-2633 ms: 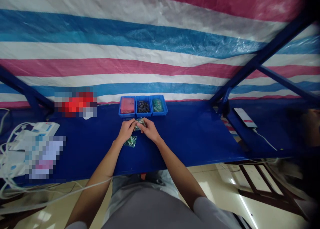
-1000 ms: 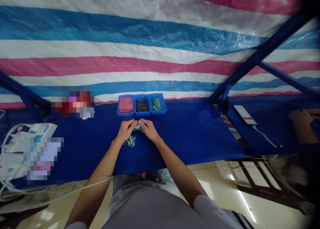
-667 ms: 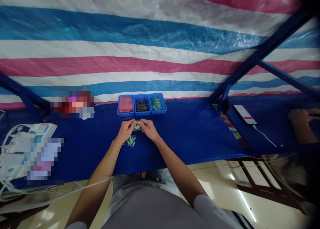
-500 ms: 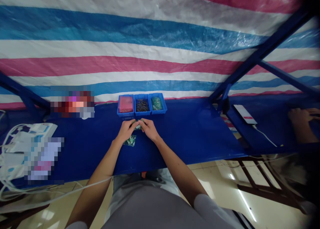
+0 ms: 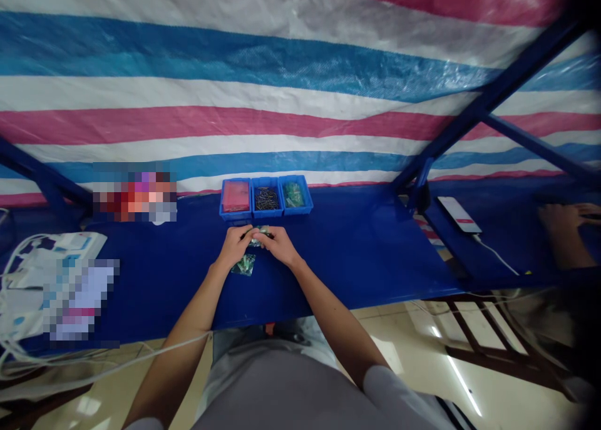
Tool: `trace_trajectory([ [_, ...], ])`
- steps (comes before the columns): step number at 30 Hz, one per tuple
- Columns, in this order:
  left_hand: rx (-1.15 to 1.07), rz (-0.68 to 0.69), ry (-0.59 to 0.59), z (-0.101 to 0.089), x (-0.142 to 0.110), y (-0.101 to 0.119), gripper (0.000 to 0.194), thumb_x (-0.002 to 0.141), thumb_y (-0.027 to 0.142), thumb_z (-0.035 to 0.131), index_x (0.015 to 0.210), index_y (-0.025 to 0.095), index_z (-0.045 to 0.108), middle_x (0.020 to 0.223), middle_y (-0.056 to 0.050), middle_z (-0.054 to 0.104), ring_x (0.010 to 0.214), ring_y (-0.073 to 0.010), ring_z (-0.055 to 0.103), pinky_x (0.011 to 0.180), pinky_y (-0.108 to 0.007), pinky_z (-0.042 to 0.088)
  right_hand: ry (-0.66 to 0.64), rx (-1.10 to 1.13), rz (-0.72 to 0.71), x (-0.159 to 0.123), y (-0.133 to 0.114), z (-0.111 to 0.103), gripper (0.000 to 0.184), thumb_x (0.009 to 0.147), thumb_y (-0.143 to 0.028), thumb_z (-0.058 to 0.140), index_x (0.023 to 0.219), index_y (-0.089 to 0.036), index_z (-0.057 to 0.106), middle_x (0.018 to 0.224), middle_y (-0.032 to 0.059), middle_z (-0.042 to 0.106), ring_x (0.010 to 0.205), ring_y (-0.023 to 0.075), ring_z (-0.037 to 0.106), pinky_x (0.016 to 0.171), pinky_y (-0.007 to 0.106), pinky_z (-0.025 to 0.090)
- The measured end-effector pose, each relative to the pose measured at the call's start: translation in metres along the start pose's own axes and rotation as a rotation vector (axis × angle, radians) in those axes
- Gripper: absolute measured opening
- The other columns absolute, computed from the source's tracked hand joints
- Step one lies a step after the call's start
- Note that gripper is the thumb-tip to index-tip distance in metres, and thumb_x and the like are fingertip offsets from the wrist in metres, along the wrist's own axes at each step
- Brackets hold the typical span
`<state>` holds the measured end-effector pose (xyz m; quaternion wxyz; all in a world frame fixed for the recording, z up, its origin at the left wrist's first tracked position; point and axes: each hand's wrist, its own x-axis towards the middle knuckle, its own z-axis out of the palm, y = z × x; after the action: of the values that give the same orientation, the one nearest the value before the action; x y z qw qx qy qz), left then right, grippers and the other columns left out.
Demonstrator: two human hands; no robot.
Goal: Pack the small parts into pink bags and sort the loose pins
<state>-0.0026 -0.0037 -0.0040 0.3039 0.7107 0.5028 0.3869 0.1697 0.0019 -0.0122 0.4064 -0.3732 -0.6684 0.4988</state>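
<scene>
My left hand [image 5: 235, 245] and my right hand [image 5: 280, 244] meet over the blue table [image 5: 366, 255], fingers pinched together on a small clear packet [image 5: 260, 235] with green bits inside. A second small packet of green parts [image 5: 245, 265] lies on the table just below my left hand. Right behind my hands stand three small blue bins: the left one [image 5: 235, 198] holds red-pink pieces, the middle one [image 5: 267, 199] dark screws, the right one [image 5: 294, 195] green parts.
White power strips and cables [image 5: 32, 280] lie at the left end of the table. A phone [image 5: 459, 214] with a white cable rests on the neighbouring table at the right, where another person's hand [image 5: 561, 220] shows. A striped tarpaulin [image 5: 282, 92] hangs behind.
My hands have stayed at the same spot, with only small finger movements on the packet. The other person's hand came into view at the right edge.
</scene>
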Motion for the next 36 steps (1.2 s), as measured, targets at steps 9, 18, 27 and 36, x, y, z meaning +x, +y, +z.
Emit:
trace_trajectory([
  [9, -0.044, 0.021, -0.033, -0.001, -0.0012, -0.0002, 0.052, 0.099, 0.051, 0.041, 0.06, 0.017, 0.049, 0.054, 0.002, 0.05, 0.052, -0.0117, 0.046, 0.056, -0.025, 0.033, 0.139, -0.002, -0.038, -0.0006, -0.005, -0.0009, 0.044, 0.091, -0.054, 0.057, 0.066, -0.018, 0.057, 0.063, -0.0015, 0.051, 0.061, 0.0127, 0.046, 0.06, 0.025, 0.036],
  [18, 0.005, 0.048, -0.088, -0.0007, -0.0001, 0.0044, 0.044, 0.099, 0.042, 0.046, 0.067, 0.015, 0.061, 0.058, 0.001, 0.057, 0.056, -0.013, 0.053, 0.06, -0.024, 0.037, 0.142, 0.048, 0.022, 0.0005, 0.0028, 0.0, 0.046, 0.096, -0.058, 0.048, 0.071, -0.019, 0.053, 0.064, -0.001, 0.053, 0.058, 0.012, 0.046, 0.056, 0.024, 0.036],
  [27, 0.034, 0.056, -0.111, 0.0002, -0.001, 0.0008, 0.048, 0.099, 0.045, 0.045, 0.063, 0.016, 0.055, 0.058, 0.001, 0.056, 0.057, -0.0132, 0.053, 0.061, -0.025, 0.037, 0.144, 0.03, -0.026, 0.0008, 0.0, -0.0021, 0.048, 0.094, -0.055, 0.053, 0.064, -0.018, 0.048, 0.061, -0.0035, 0.044, 0.058, 0.0109, 0.041, 0.057, 0.024, 0.033],
  [36, -0.089, 0.016, -0.061, -0.0023, -0.0028, 0.0083, 0.038, 0.098, 0.042, 0.047, 0.071, 0.017, 0.053, 0.06, 0.003, 0.054, 0.058, -0.0125, 0.052, 0.061, -0.024, 0.037, 0.139, -0.024, -0.034, -0.0005, -0.0021, -0.0021, 0.049, 0.094, -0.055, 0.054, 0.062, -0.018, 0.051, 0.06, -0.0031, 0.044, 0.058, 0.011, 0.04, 0.057, 0.024, 0.031],
])
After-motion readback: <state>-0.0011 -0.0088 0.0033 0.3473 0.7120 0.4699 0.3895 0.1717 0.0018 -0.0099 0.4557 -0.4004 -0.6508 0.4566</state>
